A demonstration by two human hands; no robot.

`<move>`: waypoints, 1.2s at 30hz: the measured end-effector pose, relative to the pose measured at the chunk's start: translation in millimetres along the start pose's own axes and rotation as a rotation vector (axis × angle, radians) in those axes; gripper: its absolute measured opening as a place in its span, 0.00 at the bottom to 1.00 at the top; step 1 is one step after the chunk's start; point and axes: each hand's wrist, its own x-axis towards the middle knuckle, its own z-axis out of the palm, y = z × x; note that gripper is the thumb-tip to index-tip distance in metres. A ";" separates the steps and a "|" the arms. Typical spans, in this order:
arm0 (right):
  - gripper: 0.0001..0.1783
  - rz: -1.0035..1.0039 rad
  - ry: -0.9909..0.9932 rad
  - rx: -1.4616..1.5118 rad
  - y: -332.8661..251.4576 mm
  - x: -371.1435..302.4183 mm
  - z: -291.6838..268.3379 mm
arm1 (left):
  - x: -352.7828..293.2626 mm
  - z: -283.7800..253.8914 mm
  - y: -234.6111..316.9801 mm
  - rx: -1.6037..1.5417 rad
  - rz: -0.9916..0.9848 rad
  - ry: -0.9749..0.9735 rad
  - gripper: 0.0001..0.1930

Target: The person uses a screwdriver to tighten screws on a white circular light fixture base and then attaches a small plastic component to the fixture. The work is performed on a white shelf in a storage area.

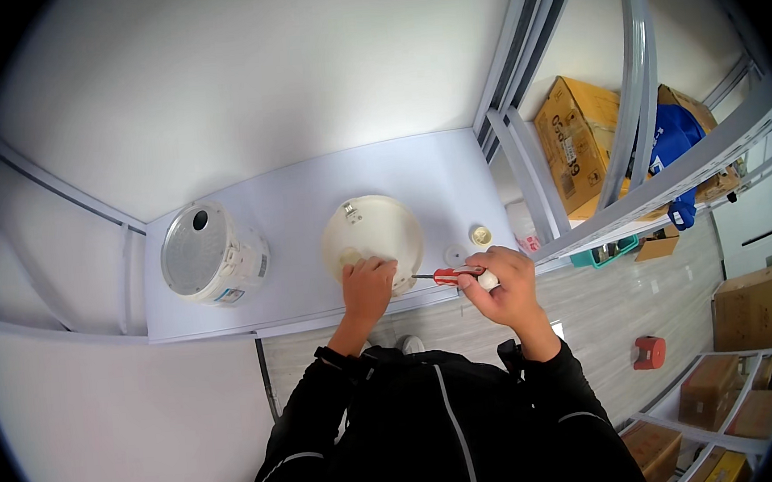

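A round white shallow dish-like piece (pixel 383 228) lies on the white tabletop before me, with a small metal clip (pixel 351 209) at its far edge. My left hand (pixel 368 287) rests over its near left rim, fingers bent and holding it. Close to the fingertips is a pale round part (pixel 349 256), partly hidden. In my right hand (pixel 506 291) is a screwdriver with a red and grey handle (pixel 449 277); its shaft points left, the tip at the piece's near right rim. A white rounded object (pixel 487 280) shows between the right fingers and palm.
A white bucket (pixel 257 259) with a clear lid lies left on the white table (pixel 301 184). Right of the dish are a small white ring (pixel 455 254) and a round yellowish container (pixel 480 234). Metal frame posts, cardboard boxes (pixel 576 143) and a red stool (pixel 649 353) stand at right.
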 end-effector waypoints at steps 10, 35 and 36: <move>0.14 0.007 -0.005 0.001 -2.5 1.3 3.1 | -1.1 1.2 -2.2 -0.012 -0.030 -0.014 0.05; 0.14 0.001 -0.138 -0.094 -7.9 5.1 29.3 | -0.2 3.2 -3.0 -0.260 -0.194 -0.079 0.06; 0.13 -0.007 -0.169 -0.125 -8.7 5.9 32.6 | -1.2 4.6 -3.1 -0.245 -0.185 -0.077 0.06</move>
